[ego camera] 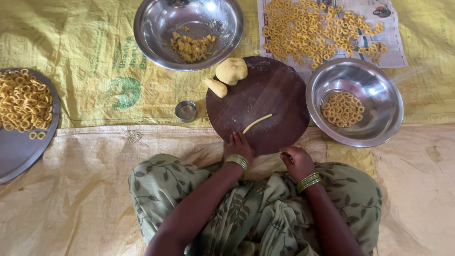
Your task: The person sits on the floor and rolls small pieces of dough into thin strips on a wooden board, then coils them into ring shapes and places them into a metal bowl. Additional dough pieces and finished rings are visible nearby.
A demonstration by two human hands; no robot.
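Yellow woven sacking (85, 80) covered the floor, and a paler sheet (71, 189) lay nearer the person, who sat in green leaf-print cloth. On the far side a sheet of newspaper (393, 52) carried a spread of small dough rings (317, 31), and a flat grey tray (19, 147) at the left edge held another heap. Two steel bowls came next: one (156, 28) at the top with crumbly dough scraps, one (379, 95) at the right with a cluster of rings. Between them sat the round dark wooden board (270, 90), with a dough lump (232, 70) and a smaller cone of dough (216, 87) on its far left rim, and a little steel cup (185, 111) just off it. On the board lay the thin dough rope (257, 123), its long axis running from lower left to upper right. It lay just beyond the left hand (238, 146), whose flattened fingers rested on the board's near edge, close to the rope's lower end and holding nothing. The right hand (296, 161) sat further off at the near right rim, curled, seemingly pinching something small; what, I could not tell.
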